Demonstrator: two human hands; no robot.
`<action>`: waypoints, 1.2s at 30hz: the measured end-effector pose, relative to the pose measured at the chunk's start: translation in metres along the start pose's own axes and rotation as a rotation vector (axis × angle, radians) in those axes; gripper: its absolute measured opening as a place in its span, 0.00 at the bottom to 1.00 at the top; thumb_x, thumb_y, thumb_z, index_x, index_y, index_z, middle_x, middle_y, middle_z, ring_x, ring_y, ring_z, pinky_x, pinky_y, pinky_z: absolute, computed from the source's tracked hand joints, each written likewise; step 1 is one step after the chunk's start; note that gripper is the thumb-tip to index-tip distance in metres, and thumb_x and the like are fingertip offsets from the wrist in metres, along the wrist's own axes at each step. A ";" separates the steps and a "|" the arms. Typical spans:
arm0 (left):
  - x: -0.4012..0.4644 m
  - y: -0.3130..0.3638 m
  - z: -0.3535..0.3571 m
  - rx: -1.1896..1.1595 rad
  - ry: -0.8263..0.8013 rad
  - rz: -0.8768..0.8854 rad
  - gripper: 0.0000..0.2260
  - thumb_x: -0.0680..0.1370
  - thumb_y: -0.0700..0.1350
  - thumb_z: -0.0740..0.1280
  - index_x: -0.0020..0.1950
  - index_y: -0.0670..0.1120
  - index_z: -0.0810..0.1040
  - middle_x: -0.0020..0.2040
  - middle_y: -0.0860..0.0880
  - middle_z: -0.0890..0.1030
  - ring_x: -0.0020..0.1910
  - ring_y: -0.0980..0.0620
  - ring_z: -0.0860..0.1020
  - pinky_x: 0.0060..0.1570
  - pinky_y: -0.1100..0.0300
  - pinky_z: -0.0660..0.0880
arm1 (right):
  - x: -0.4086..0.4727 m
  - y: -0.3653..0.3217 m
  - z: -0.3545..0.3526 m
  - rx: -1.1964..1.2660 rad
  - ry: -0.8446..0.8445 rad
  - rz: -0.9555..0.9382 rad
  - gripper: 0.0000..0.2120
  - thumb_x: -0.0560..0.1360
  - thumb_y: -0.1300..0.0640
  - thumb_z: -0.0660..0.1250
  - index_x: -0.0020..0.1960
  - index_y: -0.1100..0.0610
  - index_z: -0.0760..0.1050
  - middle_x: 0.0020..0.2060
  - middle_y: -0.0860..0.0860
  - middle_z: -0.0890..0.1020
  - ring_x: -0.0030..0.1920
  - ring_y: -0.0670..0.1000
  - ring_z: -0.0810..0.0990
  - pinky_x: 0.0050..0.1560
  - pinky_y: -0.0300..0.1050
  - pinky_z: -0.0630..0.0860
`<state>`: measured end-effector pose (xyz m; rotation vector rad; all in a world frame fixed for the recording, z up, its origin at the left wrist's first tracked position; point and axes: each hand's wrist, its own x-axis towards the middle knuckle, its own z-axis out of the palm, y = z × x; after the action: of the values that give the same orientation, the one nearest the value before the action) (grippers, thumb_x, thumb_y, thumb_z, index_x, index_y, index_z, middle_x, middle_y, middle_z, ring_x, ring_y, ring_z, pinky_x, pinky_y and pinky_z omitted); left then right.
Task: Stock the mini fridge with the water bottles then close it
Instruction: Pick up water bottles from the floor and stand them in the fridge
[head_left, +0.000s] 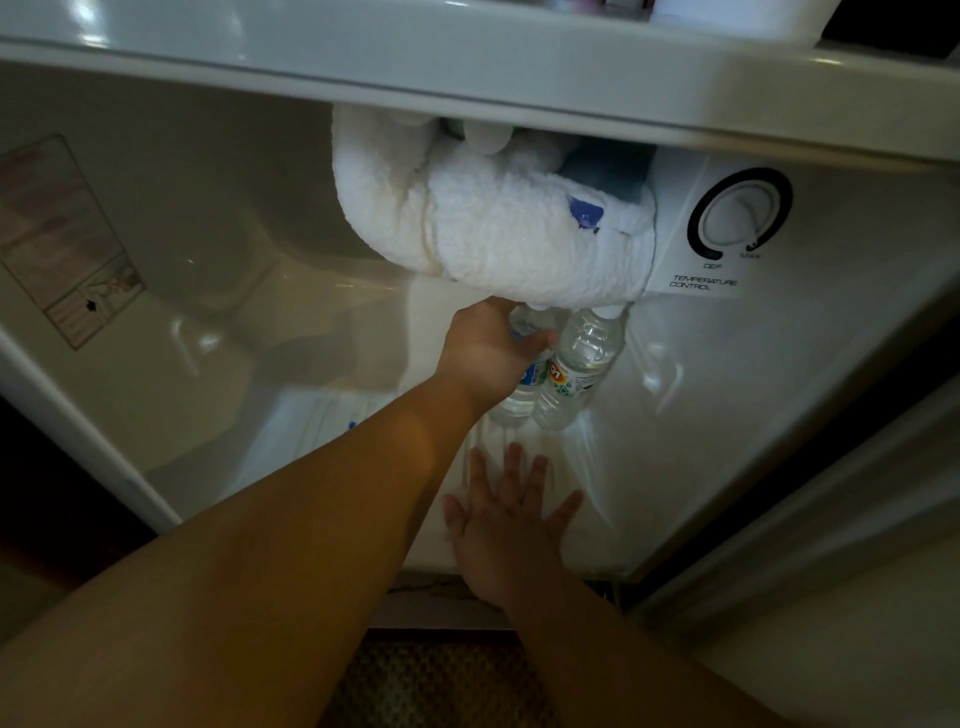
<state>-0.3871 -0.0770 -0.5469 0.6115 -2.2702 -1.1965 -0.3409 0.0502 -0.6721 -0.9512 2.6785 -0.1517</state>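
**Two bottles at the back of the fridge, one in our left hand**

We reach into the open mini fridge (753, 395) with both arms. Our left hand (485, 353) is curled round a clear water bottle (519, 397), thumb across its front near the shoulder, the other fingers hidden behind it. That bottle stands upright on the fridge floor, its blue-printed label showing just below our thumb. Touching it, on the thumb side, stands a second water bottle (574, 371), upright too, with a label in orange and green; nothing holds it.

Our right hand (511, 512) lies flat on the fridge floor nearer to us, palm down, fingers straight and spread, gripping nothing. Its fingertips point toward the two bottles and stop short of their bases.

Above the left hand's knuckles hangs a frost-caked freezer box (493, 228), the bottle tops close beneath it. Beyond the second bottle, up on the back wall, is the temperature control dial (737, 215).
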 end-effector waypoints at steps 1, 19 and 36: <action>0.003 0.000 0.001 0.006 0.006 -0.006 0.10 0.75 0.50 0.76 0.53 0.48 0.85 0.44 0.58 0.82 0.45 0.59 0.80 0.40 0.74 0.71 | 0.000 0.000 0.000 0.000 -0.002 -0.001 0.32 0.81 0.33 0.38 0.81 0.41 0.33 0.81 0.53 0.32 0.79 0.63 0.28 0.68 0.79 0.29; -0.003 0.008 -0.008 0.016 -0.056 0.031 0.19 0.74 0.49 0.78 0.63 0.48 0.82 0.45 0.66 0.74 0.48 0.63 0.74 0.38 0.83 0.65 | 0.001 0.000 0.004 -0.012 0.021 -0.009 0.32 0.82 0.33 0.39 0.81 0.41 0.33 0.81 0.54 0.33 0.79 0.64 0.29 0.68 0.80 0.31; -0.030 0.003 -0.030 0.042 -0.091 -0.097 0.37 0.68 0.59 0.80 0.74 0.52 0.73 0.67 0.50 0.78 0.63 0.53 0.78 0.58 0.62 0.74 | -0.002 0.000 -0.001 -0.014 -0.012 -0.004 0.32 0.82 0.33 0.38 0.81 0.42 0.32 0.81 0.54 0.32 0.79 0.64 0.29 0.69 0.80 0.30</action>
<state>-0.3456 -0.0760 -0.5361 0.7039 -2.3709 -1.2490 -0.3393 0.0516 -0.6705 -0.9583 2.6702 -0.1272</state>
